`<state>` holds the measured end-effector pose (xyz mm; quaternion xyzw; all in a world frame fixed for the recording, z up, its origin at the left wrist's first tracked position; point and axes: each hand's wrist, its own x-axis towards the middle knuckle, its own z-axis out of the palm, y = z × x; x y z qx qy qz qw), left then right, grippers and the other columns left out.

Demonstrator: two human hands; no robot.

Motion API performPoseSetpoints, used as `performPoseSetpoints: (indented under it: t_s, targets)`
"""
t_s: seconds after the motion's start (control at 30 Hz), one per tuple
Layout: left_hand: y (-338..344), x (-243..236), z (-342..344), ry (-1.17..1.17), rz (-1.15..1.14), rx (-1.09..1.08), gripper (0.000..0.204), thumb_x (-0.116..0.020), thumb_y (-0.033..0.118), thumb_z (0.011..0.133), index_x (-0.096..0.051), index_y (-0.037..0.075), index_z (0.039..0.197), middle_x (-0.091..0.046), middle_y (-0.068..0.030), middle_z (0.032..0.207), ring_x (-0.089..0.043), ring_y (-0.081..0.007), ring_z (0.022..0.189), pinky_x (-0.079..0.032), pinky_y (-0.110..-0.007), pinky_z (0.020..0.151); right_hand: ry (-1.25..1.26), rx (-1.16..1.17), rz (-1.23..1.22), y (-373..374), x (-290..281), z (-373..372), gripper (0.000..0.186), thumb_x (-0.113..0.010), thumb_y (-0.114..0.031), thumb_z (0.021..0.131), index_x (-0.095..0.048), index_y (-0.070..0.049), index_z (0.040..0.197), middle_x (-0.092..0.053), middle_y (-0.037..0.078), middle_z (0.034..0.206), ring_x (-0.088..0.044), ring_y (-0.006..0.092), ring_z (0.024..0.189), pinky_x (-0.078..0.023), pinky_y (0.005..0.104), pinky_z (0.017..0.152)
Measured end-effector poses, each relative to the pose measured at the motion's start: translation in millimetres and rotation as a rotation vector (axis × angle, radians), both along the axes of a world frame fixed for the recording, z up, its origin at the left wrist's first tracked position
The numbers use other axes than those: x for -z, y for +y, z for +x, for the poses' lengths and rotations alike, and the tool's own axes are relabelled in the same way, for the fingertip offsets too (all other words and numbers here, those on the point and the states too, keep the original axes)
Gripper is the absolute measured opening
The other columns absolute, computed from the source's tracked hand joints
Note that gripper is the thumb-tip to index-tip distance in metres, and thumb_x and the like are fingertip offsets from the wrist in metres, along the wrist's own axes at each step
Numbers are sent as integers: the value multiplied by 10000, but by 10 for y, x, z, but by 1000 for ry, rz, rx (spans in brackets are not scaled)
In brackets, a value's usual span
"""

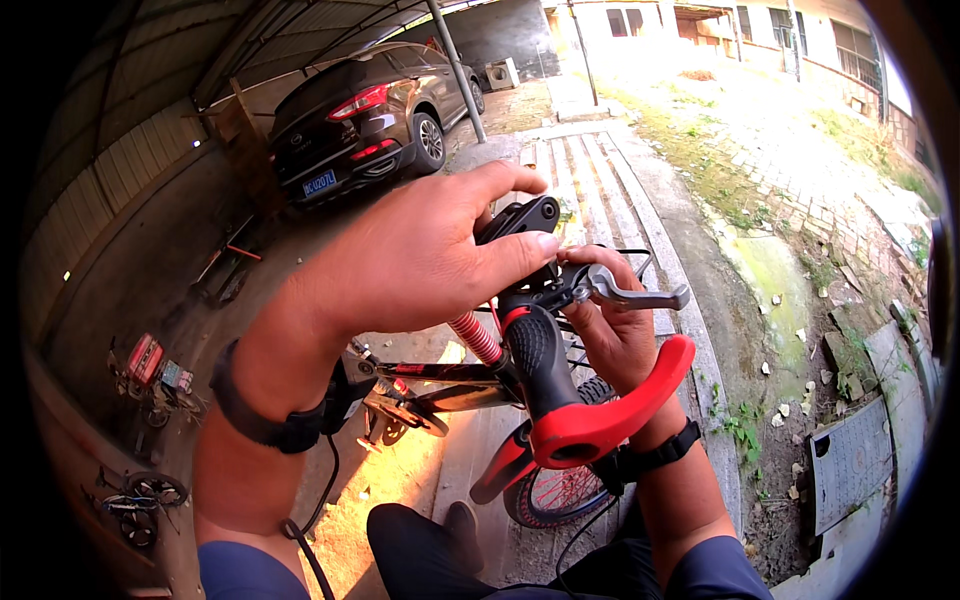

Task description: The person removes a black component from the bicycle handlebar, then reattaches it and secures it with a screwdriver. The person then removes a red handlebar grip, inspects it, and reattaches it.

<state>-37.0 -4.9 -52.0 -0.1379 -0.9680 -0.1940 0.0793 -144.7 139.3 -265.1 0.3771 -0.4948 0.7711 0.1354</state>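
Black rubber handlebar grip (535, 362) at centre of view, upright, tilted slightly left at the top; red curved bar end (610, 415) fixed at its lower end, sweeping right and upward to a rounded tip near the right hand. Black shifter housing (520, 218) directly above the grip, at the upper end of the bar; silver brake lever (640, 296) projecting rightward from the clamp just above the grip.

Left hand (410, 260) arched over the shifter housing from the left, thumb pressed against its right face, fingers curled across the top; closed on the housing. Right hand (610, 325) behind the grip and under the brake lever, fingers bent around the clamp area at the lever root; contact there evident, firmness of grasp not determinable. Black wrist straps on both forearms; thin black cable hanging from the left strap.

Red coil spring (476, 338) just left of the grip; black bicycle frame (430, 385) below it, running leftward; wheel with red spokes (560, 492) under the bar end. Concrete slab (590, 175) beyond the hands, extending toward the top edge; dark parked car (375, 115) under a metal roof at upper left; small bicycles lying on the ground at lower left (145, 495); rubble and weeds along the right side.
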Motion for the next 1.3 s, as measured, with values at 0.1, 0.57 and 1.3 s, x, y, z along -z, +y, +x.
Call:
performPoseSetpoints:
  t_s: [0.1, 0.57, 1.3]
  targets:
    - [25, -4, -45, -37, 35, 39, 419, -714, 269, 998, -609, -14, 1287, -681, -36, 919, -602, -79, 835, -508, -271, 732, -32, -29, -10, 7, -3, 20, 439, -796, -53, 853, -668, -70, 1273, -669, 102, 1259, -612, 272, 1235, -461, 387, 1099]
    - [-296, -107, -46, -22, 446, -27, 267, -580, 109, 943, -604, 49, 1201, -635, -36, 934, -666, -119, 872, -545, -278, 766, 156, 61, 29, 40, -15, -48, 446, -802, -84, 855, -674, -57, 1282, -676, 117, 1268, -621, 276, 1233, -469, 391, 1090]
    - [100, 95, -155, 420, -758, 437, 167, -749, 81, 801, -718, 141, 954, -644, -77, 906, -659, -325, 915, -522, -432, 799, 161, 174, 113, 57, -57, 7, 440, -793, -161, 845, -673, -68, 1258, -698, 127, 1202, -637, 314, 1198, -476, 426, 1053]
